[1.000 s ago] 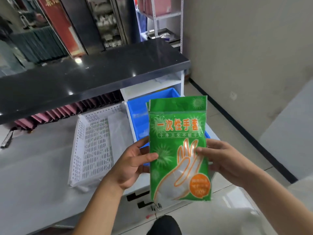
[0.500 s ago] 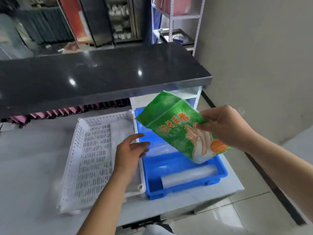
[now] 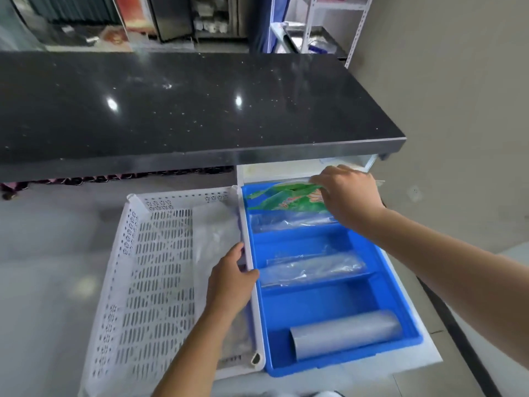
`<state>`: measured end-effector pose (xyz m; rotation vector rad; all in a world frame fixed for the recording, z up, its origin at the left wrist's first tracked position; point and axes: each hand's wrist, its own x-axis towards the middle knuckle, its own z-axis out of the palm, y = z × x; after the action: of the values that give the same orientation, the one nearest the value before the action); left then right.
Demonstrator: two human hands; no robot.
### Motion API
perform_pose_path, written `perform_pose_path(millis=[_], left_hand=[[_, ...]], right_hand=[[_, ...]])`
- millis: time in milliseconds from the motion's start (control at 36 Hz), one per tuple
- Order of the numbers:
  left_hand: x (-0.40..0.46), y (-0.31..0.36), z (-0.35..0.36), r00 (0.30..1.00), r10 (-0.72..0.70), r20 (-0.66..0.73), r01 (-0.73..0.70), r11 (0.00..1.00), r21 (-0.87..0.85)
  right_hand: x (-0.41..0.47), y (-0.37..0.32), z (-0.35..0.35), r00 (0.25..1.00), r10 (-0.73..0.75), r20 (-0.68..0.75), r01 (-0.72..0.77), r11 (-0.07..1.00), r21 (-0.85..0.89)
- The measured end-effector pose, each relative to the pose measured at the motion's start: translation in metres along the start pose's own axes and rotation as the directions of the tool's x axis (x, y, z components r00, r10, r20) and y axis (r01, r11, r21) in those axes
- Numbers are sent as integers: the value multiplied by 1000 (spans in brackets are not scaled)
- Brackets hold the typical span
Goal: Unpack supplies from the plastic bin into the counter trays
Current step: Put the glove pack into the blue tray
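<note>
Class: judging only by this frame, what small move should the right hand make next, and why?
Probably let go and pull back: the right hand pinches the green pack, which already lies in the blue tray's far compartment. The left hand grips the white basket's rim.

This looks like the staff side of a shop or food service bench: a long black speckled counter top stands over a grey bench, with a white metal rack and dark glass-fronted cabinets behind.
</note>
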<state>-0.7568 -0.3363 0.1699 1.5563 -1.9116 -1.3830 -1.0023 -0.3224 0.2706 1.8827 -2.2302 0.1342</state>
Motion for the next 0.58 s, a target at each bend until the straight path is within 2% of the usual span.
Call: perform_pose_path(millis=[139, 306, 361, 500, 583], left_hand=[[0, -5, 2, 1000, 20, 2, -20, 999, -32], [-1, -5, 2, 1000, 9, -18, -9, 999, 32], [-1, -5, 2, 1000, 10, -12, -10, 1000, 21], [-1, -3, 2, 1000, -4, 5, 4, 1000, -23], [-1, -2, 2, 1000, -11, 14, 12, 999, -53]], right_hand=[[15, -3, 32, 999, 3, 49, -3, 1000, 2], [22, 1, 59, 982, 17, 189, -8, 999, -45], [26, 1, 59, 974, 7, 224, -3, 1000, -15], [37, 13, 44, 903, 13, 429, -18, 1000, 8], [39, 14, 36, 906, 25, 423, -45, 998, 38]])
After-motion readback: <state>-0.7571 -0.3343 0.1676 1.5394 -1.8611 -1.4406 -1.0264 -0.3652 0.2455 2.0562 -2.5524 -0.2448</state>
